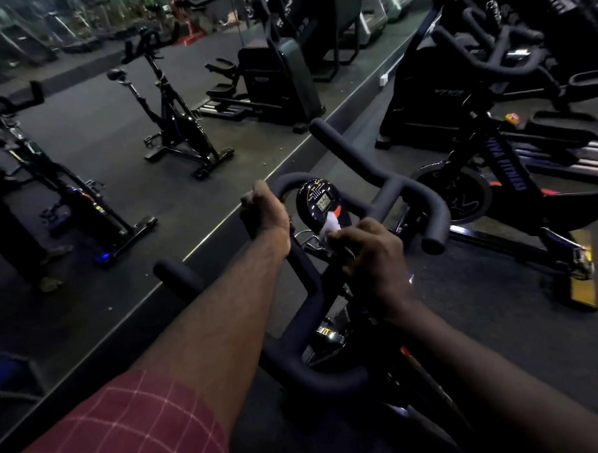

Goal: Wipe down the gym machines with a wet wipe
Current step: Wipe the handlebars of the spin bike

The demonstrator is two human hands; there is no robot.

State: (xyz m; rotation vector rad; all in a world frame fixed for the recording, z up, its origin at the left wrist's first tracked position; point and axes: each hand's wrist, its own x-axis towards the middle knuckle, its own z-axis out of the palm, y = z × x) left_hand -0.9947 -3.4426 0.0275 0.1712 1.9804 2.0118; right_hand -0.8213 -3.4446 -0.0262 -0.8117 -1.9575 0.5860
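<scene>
Left grip [264, 211] curls round the handlebar [397, 184], right grip [371, 255] pinches the wipe [331, 224] on the console [315, 195], second bike [508, 179] just beside.

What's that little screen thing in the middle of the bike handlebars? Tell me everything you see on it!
The console is a shiny black oval, plastic by its look, set inside the front loop of the padded handlebar. It has a small grey screen with digits too blurred to read, pale markings above and an orange-red button below. The right hand pinches a white wet wipe against its lower part. The left hand grips the handlebar beside it.
</scene>
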